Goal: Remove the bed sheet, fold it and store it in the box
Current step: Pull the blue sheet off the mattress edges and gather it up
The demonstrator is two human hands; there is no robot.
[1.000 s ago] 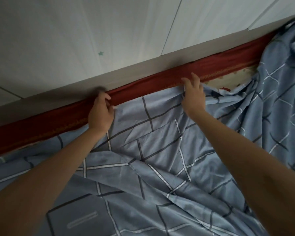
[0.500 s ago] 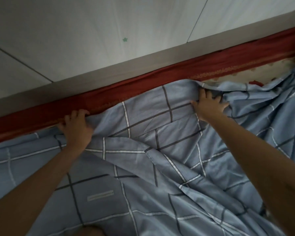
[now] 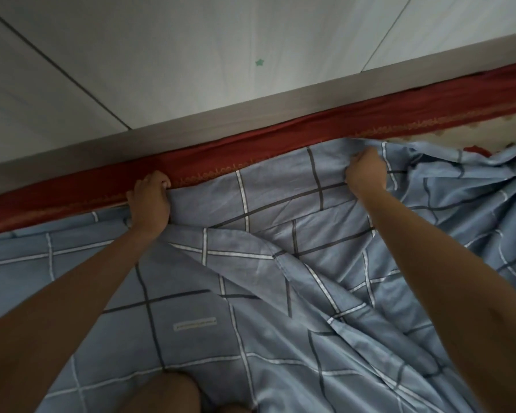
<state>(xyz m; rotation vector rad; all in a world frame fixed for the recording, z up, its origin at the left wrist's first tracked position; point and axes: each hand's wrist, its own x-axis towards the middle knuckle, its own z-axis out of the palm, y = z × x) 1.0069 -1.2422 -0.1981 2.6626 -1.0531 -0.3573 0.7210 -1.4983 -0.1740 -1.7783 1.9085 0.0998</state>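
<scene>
You're on step one here: getting the bed sheet off the bed, nowhere near folding yet. Both hands are at its far edge, on the wall side. Your left hand has its fingers curled over the edge where it meets the red underlay. Your right hand is a fist with a bunch of cloth in it. To the right of that hand the sheet is rumpled and pulled clear, showing a cream patterned patch. Left of your left hand it lies flat along the red strip, so I'd guess that stretch needs freeing.

Next move, I reckon: drag that edge toward you, keeping both grips. The cloth looks thin and soft, dusty blue with white and dark grid lines and a small sewn label. It creases easily and will probably slump. The red layer has gold stitched trim. No box in view.
</scene>
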